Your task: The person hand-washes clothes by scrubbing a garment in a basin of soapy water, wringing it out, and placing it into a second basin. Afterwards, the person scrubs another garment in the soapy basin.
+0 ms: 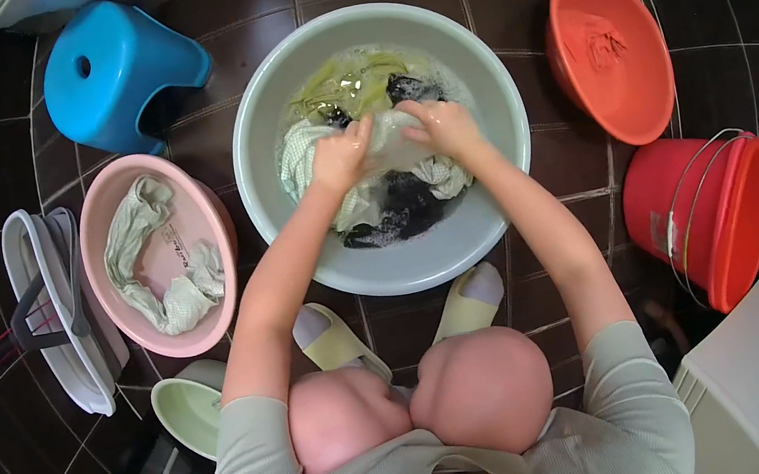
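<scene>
Grip: left hand (343, 155) and right hand (442, 130) pinch pale cloth (392, 145); wash looks underway, dark cloth (406, 204) left in basin (388, 272), finished pieces unclear.

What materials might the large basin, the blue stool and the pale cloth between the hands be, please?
The large basin looks like slightly glossy plastic: smooth, rounded rim. The blue stool: likely moulded plastic, given its shiny curves. The pale cloth: probably thin, wet fabric, looks somewhat see-through; fibre unclear.
</scene>
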`<state>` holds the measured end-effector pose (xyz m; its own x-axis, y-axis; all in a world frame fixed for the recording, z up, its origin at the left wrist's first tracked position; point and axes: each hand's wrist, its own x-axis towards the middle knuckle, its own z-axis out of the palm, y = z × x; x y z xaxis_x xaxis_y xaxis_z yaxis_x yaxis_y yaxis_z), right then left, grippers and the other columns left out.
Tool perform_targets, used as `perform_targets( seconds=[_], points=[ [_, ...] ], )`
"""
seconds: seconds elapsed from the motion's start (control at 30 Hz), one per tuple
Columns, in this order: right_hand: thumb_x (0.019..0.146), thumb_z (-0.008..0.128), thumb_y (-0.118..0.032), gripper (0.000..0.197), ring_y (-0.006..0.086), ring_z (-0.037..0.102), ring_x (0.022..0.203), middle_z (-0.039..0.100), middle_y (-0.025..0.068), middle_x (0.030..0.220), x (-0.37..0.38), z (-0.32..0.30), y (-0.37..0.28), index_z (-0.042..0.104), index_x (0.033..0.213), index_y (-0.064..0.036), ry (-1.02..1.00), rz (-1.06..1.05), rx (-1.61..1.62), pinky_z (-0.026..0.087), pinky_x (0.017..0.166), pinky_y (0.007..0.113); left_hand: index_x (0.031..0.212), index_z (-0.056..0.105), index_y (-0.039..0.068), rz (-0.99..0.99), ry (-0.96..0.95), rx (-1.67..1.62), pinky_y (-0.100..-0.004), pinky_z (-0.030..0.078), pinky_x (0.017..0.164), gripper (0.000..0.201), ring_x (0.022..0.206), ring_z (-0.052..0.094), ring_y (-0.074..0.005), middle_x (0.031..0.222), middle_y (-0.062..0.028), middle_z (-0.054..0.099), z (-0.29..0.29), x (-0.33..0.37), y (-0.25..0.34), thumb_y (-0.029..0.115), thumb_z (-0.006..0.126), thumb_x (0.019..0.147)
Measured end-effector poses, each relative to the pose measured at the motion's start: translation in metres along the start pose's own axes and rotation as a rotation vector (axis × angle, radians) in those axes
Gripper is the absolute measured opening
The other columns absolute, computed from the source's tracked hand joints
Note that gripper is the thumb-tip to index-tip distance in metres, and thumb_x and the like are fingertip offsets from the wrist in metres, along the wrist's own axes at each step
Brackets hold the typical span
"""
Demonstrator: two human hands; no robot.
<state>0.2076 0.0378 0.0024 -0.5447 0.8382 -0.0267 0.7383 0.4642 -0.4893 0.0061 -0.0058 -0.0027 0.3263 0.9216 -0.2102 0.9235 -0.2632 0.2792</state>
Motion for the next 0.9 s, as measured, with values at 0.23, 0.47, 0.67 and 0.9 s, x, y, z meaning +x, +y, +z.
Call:
perform_targets(
  seconds=[0.23, 0.47, 0.67, 0.9],
  points=[
    [0.078, 0.064, -0.03, 0.032, 0.0246, 0.059, 0.074, 0.061, 0.0125, 0.08, -0.021, -0.024, -0.016, 0.056, 0.095, -0.004, 0.24, 0.328, 0.533, 0.045, 0.069, 0.033, 0.102, 0.058, 0.002, -0.091, -0.136, -0.857, -0.0309, 0.045, 0.075, 0.037, 0.081, 0.059, -0.0185, 0.093, -0.0105, 0.062, -0.037, 0.001, 0.008, 0.033, 0.058, 0.083],
    [0.079, 0.062, -0.024, 0.031, 0.0189, 0.05, 0.075, 0.053, 0.0127, 0.079, -0.039, 0.017, -0.118, 0.045, 0.09, -0.0001, 0.659, 0.481, 0.856, 0.042, 0.071, 0.031, 0.104, 0.057, -0.004, -0.36, 0.281, -1.12, -0.032, 0.043, 0.079, 0.044, 0.089, 0.059, -0.0258, 0.094, -0.0208, 0.062, -0.029, -0.004, 0.047, 0.035, 0.052, 0.086],
    [0.086, 0.051, -0.03, 0.035, 0.0238, 0.053, 0.064, 0.058, 0.0162, 0.071, -0.012, 0.018, -0.089, 0.056, 0.082, 0.0043, 0.793, 0.695, 1.096, 0.042, 0.063, 0.035, 0.094, 0.058, -0.006, -0.393, 0.219, -1.106, -0.0317, 0.044, 0.07, 0.047, 0.076, 0.057, -0.0214, 0.08, -0.0179, 0.062, -0.022, -0.022, 0.083, 0.038, 0.044, 0.089],
    [0.089, 0.046, -0.023, 0.032, 0.0162, 0.05, 0.061, 0.059, 0.0115, 0.068, -0.006, 0.017, -0.102, 0.055, 0.076, 0.0047, 0.583, 0.622, 1.112, 0.04, 0.059, 0.035, 0.082, 0.059, -0.003, -0.336, 0.35, -0.995, -0.0429, 0.042, 0.064, 0.049, 0.068, 0.058, -0.0388, 0.072, -0.0238, 0.06, -0.022, -0.029, 0.068, 0.039, 0.036, 0.089]
  ],
)
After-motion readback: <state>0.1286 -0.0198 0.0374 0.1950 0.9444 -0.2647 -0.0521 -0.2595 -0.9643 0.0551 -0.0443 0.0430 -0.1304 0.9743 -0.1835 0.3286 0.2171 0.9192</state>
